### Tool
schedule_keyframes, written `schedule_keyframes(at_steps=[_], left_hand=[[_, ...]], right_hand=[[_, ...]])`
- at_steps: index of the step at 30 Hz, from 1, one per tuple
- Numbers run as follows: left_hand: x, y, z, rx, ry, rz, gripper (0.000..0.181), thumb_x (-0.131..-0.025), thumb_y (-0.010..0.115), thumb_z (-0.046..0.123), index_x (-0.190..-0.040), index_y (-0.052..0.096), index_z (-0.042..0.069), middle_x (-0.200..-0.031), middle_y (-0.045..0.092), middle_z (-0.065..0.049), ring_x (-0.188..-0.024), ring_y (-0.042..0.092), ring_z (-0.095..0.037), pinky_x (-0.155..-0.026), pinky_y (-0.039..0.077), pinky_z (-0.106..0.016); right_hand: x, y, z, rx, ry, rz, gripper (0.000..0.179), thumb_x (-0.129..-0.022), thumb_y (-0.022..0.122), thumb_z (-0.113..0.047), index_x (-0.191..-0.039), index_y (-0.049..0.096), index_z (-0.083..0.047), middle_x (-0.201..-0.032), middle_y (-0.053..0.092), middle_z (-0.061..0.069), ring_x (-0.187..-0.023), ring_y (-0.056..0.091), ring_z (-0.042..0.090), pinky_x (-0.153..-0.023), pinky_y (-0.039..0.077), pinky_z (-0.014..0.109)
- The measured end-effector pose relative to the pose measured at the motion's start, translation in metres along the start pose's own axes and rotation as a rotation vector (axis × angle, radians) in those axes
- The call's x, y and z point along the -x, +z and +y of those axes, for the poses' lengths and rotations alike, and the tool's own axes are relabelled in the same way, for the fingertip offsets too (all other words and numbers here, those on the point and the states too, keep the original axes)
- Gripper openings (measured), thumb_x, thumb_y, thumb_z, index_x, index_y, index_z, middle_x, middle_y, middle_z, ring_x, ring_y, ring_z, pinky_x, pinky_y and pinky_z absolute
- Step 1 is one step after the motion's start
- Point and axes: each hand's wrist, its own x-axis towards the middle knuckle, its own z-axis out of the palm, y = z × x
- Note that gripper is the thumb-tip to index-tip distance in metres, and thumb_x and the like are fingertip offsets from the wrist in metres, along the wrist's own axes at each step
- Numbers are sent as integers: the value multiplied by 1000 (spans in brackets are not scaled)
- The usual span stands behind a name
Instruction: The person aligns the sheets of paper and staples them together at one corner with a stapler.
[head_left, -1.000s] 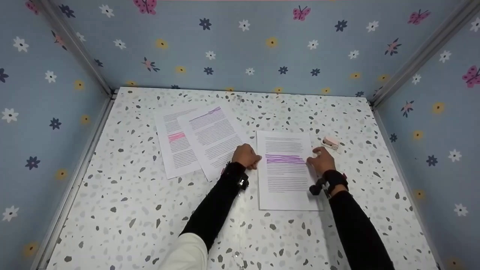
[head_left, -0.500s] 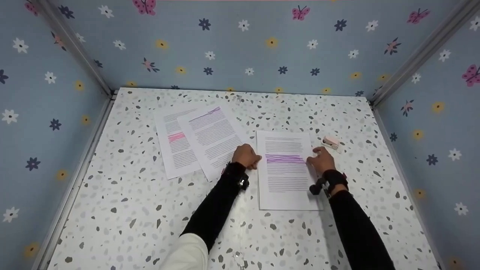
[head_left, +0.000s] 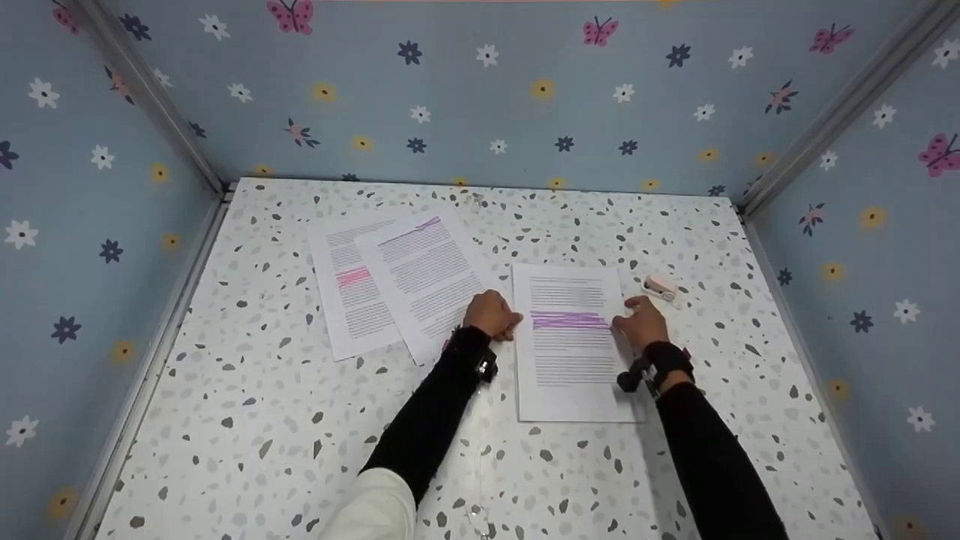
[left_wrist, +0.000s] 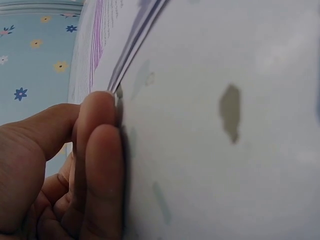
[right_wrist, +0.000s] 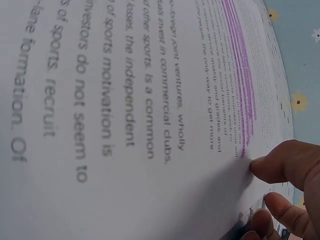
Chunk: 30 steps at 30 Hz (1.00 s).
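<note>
A stack of printed sheets (head_left: 570, 397) lies on the speckled table, its top page struck with purple highlighter lines. At its left edge is my left hand (head_left: 491, 315), fingers curled, with the thumb and fingertips pinching the paper's side. In the left wrist view several layered sheet edges (left_wrist: 140, 45) meet those fingertips (left_wrist: 97, 107). My right hand (head_left: 643, 322) grips the opposite edge. Seen from the right wrist, its thumb (right_wrist: 272, 162) rests on the top page beside the purple marks, and its other fingers sit at the paper's edge, partly hidden.
Two loose printed sheets overlap to the left, one with pink highlighting (head_left: 354, 276), the upper one with a purple mark (head_left: 416, 229). A small pale pink stapler-like item (head_left: 661, 286) lies beyond my right hand. Flower-patterned walls (head_left: 480, 90) enclose the table (head_left: 262, 420) on three sides.
Both hands stay at the stack's two edges, and the papers lie as before. Only the head view shifts very slightly.
</note>
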Motion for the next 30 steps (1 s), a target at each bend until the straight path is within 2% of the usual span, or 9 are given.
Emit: schedule_keyframes(at_steps=[5,13,21,27,30], left_hand=[[-1,0,1,21,-8,-7,25,-91,75,12,-68,71,3,-54,66,-5,-43,62,-10,-43,48,-21],[0,-1,-1,-1,-17,8,23,-90,76,12,-69,70,5,-52,65,-3,-43,62,-11,-43,46,-20],[-2,1,-4,5,-44,-3,22,-90,77,13,-71,69,5,-54,67,-4,-43,62,-11,-43,47,-21],[-4,1,-6,-13,-20,-3,25,-91,77,14,-67,72,7,-52,65,-1,-43,62,-10,-45,47,-21],[-4,1,-5,-16,-6,5,24,-90,77,15,-68,72,7,-52,65,-1,-43,62,-10,-44,47,-21]], right_hand=[[1,-5,-4,-13,-15,1,52,-93,63,-15,-138,46,4,-139,52,28,-117,53,39,-101,42,51],[-1,2,-3,-5,0,11,52,-92,64,-15,-138,47,4,-140,53,27,-111,56,36,-101,43,49],[3,6,0,-44,28,-1,54,-94,63,-14,-141,44,3,-143,50,28,-119,54,38,-104,41,51],[-1,6,3,-43,12,3,51,-94,62,-15,-139,45,2,-136,53,28,-114,55,38,-99,44,51],[-3,6,3,-41,31,5,52,-93,63,-15,-139,46,1,-136,54,27,-114,55,37,-98,44,50]])
